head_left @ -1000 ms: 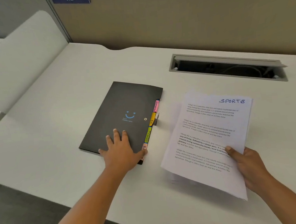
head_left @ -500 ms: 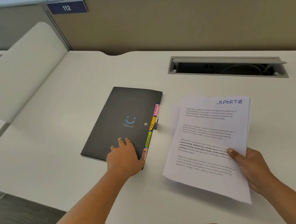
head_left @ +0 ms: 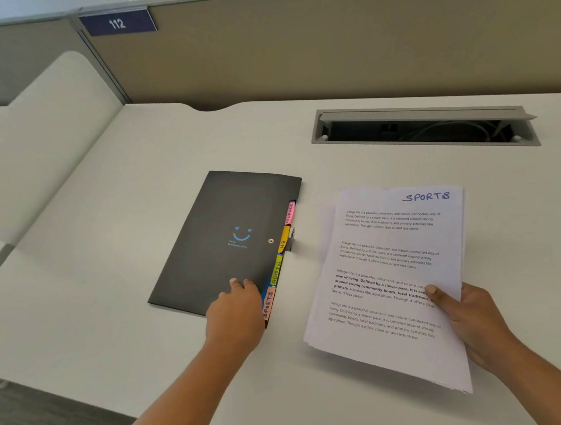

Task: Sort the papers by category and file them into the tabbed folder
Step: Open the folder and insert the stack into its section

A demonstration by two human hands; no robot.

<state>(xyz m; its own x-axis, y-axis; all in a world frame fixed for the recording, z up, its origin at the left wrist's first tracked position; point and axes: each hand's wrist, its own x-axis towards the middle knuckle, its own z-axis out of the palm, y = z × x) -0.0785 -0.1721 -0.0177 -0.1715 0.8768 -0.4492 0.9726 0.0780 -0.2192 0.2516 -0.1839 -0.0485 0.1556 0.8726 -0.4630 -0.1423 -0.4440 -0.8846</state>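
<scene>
A black tabbed folder (head_left: 220,238) with a blue smiley lies closed on the white desk (head_left: 139,260). Coloured tabs (head_left: 283,243) stick out along its right edge; the nearest reads SPORTS. My left hand (head_left: 236,316) is at the folder's near right corner, fingers curled, fingertips on the cover beside the SPORTS tab; the thumb is hidden. To the right, my right hand (head_left: 471,324) grips a stack of printed papers (head_left: 391,270) by its lower right edge, thumb on top. The top sheet is headed SPORTS in blue handwriting. The stack's near end is lifted off the desk.
A grey cable slot (head_left: 421,128) with its lid open is set into the desk behind the papers. A tan partition (head_left: 324,43) with a blue 112 sign (head_left: 117,23) closes the back. A white divider panel (head_left: 42,139) stands at left. The desk's front edge runs close below my arms.
My left hand went from lying flat on the cover to curled at the folder's near right corner. The papers stay held in my right hand; the view shifted slightly.
</scene>
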